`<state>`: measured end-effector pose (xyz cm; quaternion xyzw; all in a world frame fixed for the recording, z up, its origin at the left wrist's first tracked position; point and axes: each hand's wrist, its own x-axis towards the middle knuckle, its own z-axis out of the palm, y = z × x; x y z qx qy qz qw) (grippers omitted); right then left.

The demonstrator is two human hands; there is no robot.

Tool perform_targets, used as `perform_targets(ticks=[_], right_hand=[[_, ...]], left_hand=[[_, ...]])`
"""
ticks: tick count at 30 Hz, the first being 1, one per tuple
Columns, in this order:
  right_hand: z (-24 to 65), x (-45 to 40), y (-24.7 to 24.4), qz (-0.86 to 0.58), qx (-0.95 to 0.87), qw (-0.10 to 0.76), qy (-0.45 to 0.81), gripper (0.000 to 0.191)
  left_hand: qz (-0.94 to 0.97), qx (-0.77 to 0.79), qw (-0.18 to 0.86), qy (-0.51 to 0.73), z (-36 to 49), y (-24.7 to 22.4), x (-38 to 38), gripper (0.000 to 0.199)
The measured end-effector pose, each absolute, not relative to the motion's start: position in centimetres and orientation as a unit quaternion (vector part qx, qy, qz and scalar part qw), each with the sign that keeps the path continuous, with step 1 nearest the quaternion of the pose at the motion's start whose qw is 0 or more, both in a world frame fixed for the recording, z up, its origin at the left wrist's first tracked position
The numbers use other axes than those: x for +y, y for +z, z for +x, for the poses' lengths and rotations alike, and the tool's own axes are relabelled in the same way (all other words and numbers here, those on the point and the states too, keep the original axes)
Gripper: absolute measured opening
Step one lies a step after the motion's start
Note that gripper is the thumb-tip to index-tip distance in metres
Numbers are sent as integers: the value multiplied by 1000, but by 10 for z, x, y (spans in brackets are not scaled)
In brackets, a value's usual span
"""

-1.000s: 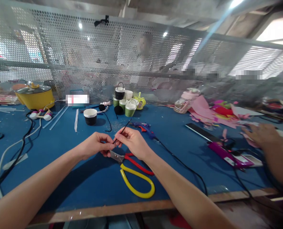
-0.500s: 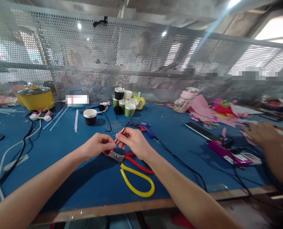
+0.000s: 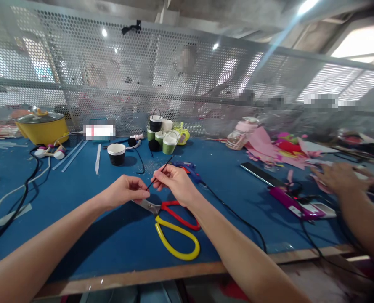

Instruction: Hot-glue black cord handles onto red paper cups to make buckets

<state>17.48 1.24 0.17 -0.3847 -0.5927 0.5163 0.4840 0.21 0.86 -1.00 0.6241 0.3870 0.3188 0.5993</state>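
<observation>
My left hand [image 3: 123, 193] and right hand [image 3: 176, 182] worked a thin black strand [image 3: 168, 161] above the blue counter [image 3: 120, 248], the fingers of both closed in a pinch: the left at its lower end, the right farther up, with the tip standing free beyond my grip. The strand looked nearly weightless and ran almost straight between my 2 hands, slim enough, I judged, to bend or slip under a careless squeeze. A light hold close to each end suited it best; whether it was wire or cord, I could not tell.

Beneath my hands lay scissors [image 3: 157, 209] with 1 red and 1 yellow handle. Just beyond sat a blue glue gun [image 3: 191, 170], partly hidden by my right hand, and a black cup [image 3: 116, 155] with a white rim. At far right, a co-worker's hand [image 3: 338, 176] rested by pink scraps [image 3: 262, 143].
</observation>
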Motion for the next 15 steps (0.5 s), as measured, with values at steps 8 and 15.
perform_targets(ticks=[8,15], right_hand=[[176,13,1,-387,-597,477,517,27],[179,15,3,-381,-576,520,502,23]], left_hand=[[661,392,539,345,6,-13,5,16],[660,384,553,334,3,-14,9,20]])
